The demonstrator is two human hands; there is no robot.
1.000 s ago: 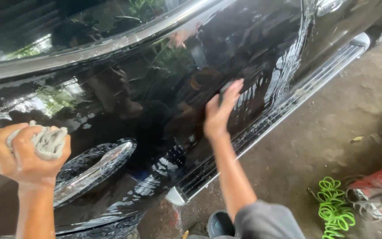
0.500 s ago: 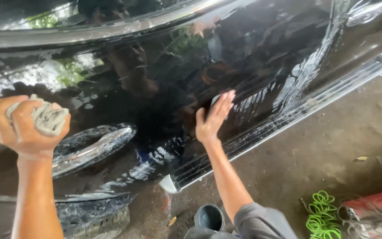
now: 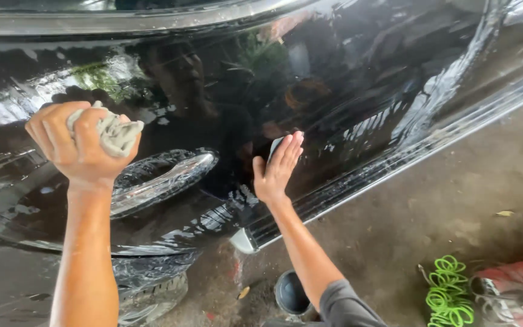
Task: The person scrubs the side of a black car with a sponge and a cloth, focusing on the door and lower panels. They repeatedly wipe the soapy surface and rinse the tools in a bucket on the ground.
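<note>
Rag (image 3: 113, 134), soft, limp and likely wet, sits balled in the left hand's (image 3: 80, 148) closed fingers at left; right hand (image 3: 278, 169) presses a small pad (image 3: 275, 146), fingers flat, on the slick black car door (image 3: 346, 91).

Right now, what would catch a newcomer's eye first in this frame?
The glossy, wet black car door fills the upper frame. The left hand holds a bunched grey rag against it, above the chrome door handle, while the right hand presses a small pale pad flat on the panel. A bright green coiled hose lies at lower right.
</note>
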